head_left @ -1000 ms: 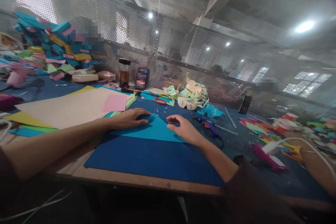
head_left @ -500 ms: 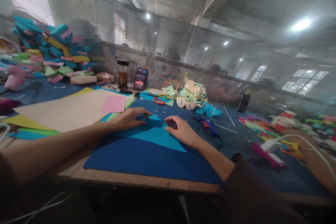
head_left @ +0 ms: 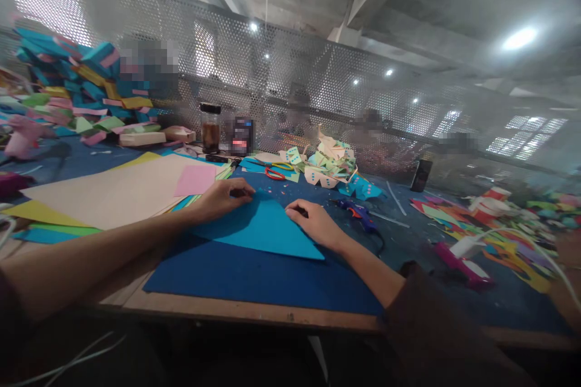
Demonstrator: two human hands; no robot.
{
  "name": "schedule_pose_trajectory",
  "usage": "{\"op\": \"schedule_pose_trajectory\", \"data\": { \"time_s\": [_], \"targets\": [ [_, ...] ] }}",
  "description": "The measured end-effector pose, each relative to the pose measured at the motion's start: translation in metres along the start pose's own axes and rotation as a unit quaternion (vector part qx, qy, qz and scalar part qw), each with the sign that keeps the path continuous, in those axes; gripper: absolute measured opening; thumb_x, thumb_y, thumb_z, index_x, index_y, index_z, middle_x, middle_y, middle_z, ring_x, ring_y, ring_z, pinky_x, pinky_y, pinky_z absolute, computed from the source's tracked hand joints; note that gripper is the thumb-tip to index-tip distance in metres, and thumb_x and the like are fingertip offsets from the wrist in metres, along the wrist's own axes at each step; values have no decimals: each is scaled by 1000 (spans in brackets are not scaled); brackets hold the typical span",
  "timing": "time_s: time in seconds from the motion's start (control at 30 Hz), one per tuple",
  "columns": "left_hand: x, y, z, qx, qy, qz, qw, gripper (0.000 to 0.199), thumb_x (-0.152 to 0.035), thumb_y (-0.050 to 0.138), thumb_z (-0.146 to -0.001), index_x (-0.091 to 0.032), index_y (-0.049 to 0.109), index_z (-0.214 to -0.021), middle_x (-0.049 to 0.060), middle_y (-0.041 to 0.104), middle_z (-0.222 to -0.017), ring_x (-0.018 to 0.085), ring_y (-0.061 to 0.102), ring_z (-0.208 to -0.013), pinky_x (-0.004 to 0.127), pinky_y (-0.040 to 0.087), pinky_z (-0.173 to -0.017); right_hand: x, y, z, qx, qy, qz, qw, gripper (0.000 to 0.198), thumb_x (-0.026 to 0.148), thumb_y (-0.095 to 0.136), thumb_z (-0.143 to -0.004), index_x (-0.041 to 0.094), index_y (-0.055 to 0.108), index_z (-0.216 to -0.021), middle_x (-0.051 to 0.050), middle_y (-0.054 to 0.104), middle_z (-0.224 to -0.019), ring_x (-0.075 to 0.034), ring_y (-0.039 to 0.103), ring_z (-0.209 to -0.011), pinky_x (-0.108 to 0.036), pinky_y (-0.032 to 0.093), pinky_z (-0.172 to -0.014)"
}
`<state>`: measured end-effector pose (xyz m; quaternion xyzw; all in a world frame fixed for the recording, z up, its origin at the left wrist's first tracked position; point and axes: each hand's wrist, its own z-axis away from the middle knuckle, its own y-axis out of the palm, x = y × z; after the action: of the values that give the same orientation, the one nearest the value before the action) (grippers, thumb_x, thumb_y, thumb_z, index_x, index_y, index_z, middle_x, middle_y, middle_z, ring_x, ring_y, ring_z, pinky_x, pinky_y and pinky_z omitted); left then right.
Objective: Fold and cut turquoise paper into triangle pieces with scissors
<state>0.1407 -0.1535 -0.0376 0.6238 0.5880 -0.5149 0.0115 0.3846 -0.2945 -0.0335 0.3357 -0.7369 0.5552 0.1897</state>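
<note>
A bright blue sheet of paper (head_left: 258, 227), triangular in outline, lies on the dark blue table covering in front of me. At its upper left edge, my left hand (head_left: 227, 196) is closed, thumb and fingertips pinched together on the paper. My right hand (head_left: 313, 221) is closed too, its thumb and forefinger pressed together at the sheet's right edge. The left forearm's shadow falls over part of the paper. Whether the sheet is folded double I cannot tell.
Large paper sheets (head_left: 104, 190) are stacked at left, with a pink piece (head_left: 195, 180) on top. Scissors (head_left: 275, 173), a paper-filled basket (head_left: 324, 176) and a jar (head_left: 210, 130) stand farther back. A blue glue gun (head_left: 358, 214) lies right of my hand, near a magenta power strip (head_left: 460, 266).
My left fingers have drawn together and shifted slightly up and left. My right finger and thumb have closed at the paper's edge. At far right, another person's arm has mostly left view.
</note>
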Motion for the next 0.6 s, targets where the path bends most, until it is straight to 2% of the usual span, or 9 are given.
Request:
{"op": "schedule_pose_trajectory", "data": {
  "time_s": [0.1, 0.2, 0.33, 0.47, 0.57, 0.6],
  "targets": [
    [5, -10, -5, -52, -45, 6, 998, 29, -45, 67, -76, -19, 71, -88, 2, 69, -77, 19, 63, -75, 30, 49, -70, -6, -6, -4, -36, 17, 6, 999, 24, 38, 53, -96, 20, 69, -100, -5, 73, -100, -20, 66, -94, -30, 49, -84],
    [9, -21, -9, -112, -100, 37, 988, 26, -42, 69, -76, -19, 68, -87, 0, 66, -76, 16, 59, -71, 24, 43, -61, -17, -9, -6, -40, 42, 4, 998, 22, 37, 55, -94, 19, 68, -99, -6, 73, -98, -22, 67, -94, -33, 50, -86],
    [12, -30, -12, -149, -172, 163, 960, 21, -32, 71, -73, -18, 62, -85, -6, 51, -63, 9, 45, -54, 19, 33, -49, -26, -8, -8, -16, 74, -60, 995, 20, 34, 54, -95, 19, 67, -99, -8, 74, -99, -22, 70, -91, -34, 55, -82],
    [13, -31, -14, -105, -202, 299, 927, 24, -27, 75, -71, -18, 57, -83, -6, 50, -62, 8, 45, -50, 18, 32, -43, -25, -7, -8, -18, 88, -117, 989, 19, 33, 55, -94, 18, 67, -98, -9, 71, -100, -20, 69, -91, -32, 57, -78],
    [10, -29, -13, -56, -192, 314, 928, 23, -29, 76, -70, -17, 59, -80, -2, 56, -66, 11, 53, -55, 21, 43, -47, -24, -7, -8, -18, 95, -150, 984, 19, 34, 57, -94, 17, 66, -96, -8, 70, -97, -19, 67, -89, -31, 58, -77],
    [9, -28, -12, -41, -172, 280, 944, 21, -31, 74, -72, -17, 60, -79, 0, 58, -66, 12, 56, -56, 23, 47, -50, -24, -8, -8, -16, 99, -160, 982, 18, 33, 57, -94, 17, 66, -97, -8, 70, -97, -18, 67, -90, -31, 58, -77]
  ]
}}
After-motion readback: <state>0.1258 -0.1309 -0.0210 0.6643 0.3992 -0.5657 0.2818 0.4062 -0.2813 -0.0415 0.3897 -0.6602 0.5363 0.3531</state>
